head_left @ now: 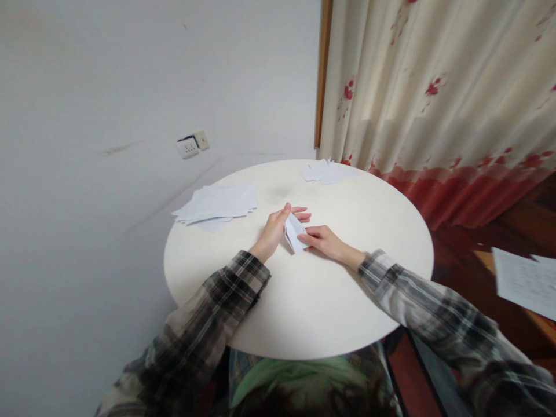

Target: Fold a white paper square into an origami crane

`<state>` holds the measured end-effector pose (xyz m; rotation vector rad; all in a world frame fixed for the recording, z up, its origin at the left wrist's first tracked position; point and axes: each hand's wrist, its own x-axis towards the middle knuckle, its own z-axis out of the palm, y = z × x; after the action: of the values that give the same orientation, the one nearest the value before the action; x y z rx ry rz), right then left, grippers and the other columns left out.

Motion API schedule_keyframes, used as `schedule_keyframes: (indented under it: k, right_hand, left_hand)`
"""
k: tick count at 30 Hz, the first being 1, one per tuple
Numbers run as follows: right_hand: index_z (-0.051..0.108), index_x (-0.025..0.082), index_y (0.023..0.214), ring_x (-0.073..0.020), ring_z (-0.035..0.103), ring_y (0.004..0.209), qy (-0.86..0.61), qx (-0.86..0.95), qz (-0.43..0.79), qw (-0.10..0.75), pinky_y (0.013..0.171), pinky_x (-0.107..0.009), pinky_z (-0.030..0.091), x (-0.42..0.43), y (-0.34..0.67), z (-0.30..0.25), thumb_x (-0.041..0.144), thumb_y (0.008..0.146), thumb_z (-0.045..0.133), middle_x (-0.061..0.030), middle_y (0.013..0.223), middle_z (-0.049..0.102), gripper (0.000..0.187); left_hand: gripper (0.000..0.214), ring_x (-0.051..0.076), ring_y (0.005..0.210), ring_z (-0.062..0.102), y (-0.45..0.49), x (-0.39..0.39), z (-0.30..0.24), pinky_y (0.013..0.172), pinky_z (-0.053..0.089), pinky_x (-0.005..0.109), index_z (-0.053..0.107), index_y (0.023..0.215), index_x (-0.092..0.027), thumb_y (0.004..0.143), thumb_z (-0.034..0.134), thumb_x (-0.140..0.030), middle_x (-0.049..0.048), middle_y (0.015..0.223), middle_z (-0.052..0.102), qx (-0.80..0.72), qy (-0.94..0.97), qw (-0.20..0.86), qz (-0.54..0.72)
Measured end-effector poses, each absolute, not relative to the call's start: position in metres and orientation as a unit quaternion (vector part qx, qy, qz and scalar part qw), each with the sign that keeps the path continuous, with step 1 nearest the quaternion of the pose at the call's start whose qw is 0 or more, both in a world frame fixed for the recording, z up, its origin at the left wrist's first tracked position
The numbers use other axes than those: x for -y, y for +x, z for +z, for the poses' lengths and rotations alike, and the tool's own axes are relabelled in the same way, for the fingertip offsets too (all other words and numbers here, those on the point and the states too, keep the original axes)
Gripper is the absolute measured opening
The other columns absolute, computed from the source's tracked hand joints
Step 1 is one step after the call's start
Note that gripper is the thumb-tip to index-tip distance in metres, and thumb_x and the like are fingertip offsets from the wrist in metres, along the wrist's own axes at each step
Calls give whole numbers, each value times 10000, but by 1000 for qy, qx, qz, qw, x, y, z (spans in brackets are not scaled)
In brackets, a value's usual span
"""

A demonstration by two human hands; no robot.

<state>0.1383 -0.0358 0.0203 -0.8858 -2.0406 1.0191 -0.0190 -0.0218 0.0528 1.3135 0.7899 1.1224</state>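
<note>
The round white table (pixel 299 313) is topped, left of the left hand (pixel 276 225), by stacked white paper sheets (pixel 219 200), seemingly unworked. A small folded white paper (pixel 297 234) is gripped by both left and right hand (pixel 325 241), its folding seemingly unfinished.

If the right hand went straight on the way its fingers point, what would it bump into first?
Past the folded paper it already holds, the right hand would probably meet the left hand first, though depth is hard to judge here.
</note>
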Motion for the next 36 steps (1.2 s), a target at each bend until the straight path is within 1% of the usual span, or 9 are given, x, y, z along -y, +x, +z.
schedule_keyframes:
  k: [4, 8, 11, 15, 18, 24, 27, 32, 36]
  right_hand:
    - [468, 153, 597, -85, 366, 539, -340, 764, 411, 363, 514, -218, 288, 36, 138, 20, 501, 820, 438, 29, 561, 425, 414]
    - [472, 156, 569, -85, 353, 523, -362, 738, 407, 400, 506, -223, 280, 35, 138, 23, 478, 803, 465, 32, 541, 413, 398]
    - [497, 158, 569, -88, 356, 521, -399, 704, 387, 443, 503, -226, 280, 34, 140, 27, 462, 788, 481, 31, 539, 422, 374]
    - [476, 163, 537, -90, 351, 517, -411, 678, 380, 476, 497, -228, 279, 34, 141, 31, 457, 775, 489, 33, 517, 402, 379]
    - [457, 167, 527, -90, 340, 511, -406, 664, 394, 490, 489, -231, 271, 35, 140, 31, 463, 763, 499, 34, 513, 389, 380]
    - [426, 176, 512, -88, 317, 495, -397, 617, 444, 515, 475, -235, 253, 35, 137, 33, 459, 725, 529, 39, 494, 361, 368]
    - [428, 178, 509, -89, 319, 493, -392, 613, 457, 512, 480, -238, 256, 34, 137, 33, 456, 716, 525, 39, 486, 365, 360]
    - [406, 180, 498, -85, 313, 487, -368, 605, 496, 503, 482, -242, 241, 33, 137, 32, 447, 704, 534, 44, 481, 357, 360]
    - [413, 177, 490, -79, 303, 477, -378, 592, 505, 501, 475, -240, 221, 33, 137, 33, 438, 676, 561, 51, 467, 349, 354]
  left_hand:
    - [550, 244, 936, 604, -17, 24, 53, 840, 444, 354, 621, 959, -77, 789, 461, -575, 158, 1011, 654, -344, 561, 581, 479]
    - [518, 202, 868, 605, -16, 23, 48, 769, 451, 297, 611, 976, -94, 773, 502, -558, 131, 983, 653, -346, 581, 572, 465]
    - [498, 149, 685, 582, -17, 19, 41, 609, 430, 240, 615, 877, -110, 711, 563, -577, 66, 774, 649, -381, 615, 537, 433]
    - [501, 94, 463, 453, -17, 14, 35, 442, 318, 217, 563, 653, -134, 673, 542, -634, -8, 525, 522, -416, 644, 514, 384]
    - [521, 88, 449, 425, -16, 15, 35, 436, 301, 220, 533, 598, -142, 661, 526, -660, -17, 498, 485, -412, 648, 499, 401]
    - [575, 71, 402, 383, -17, 17, 35, 411, 259, 211, 525, 567, -135, 608, 535, -708, -27, 454, 446, -390, 636, 545, 381]
    - [555, 70, 383, 359, -18, 18, 35, 402, 245, 214, 519, 520, -139, 651, 530, -677, -35, 402, 399, -388, 642, 539, 382]
    - [479, 97, 466, 444, -14, 18, 34, 438, 291, 220, 558, 574, -137, 682, 567, -603, -15, 451, 449, -387, 618, 552, 405]
    - [499, 68, 416, 368, -14, 18, 31, 407, 241, 212, 502, 536, -143, 653, 578, -622, -34, 430, 401, -389, 613, 559, 400]
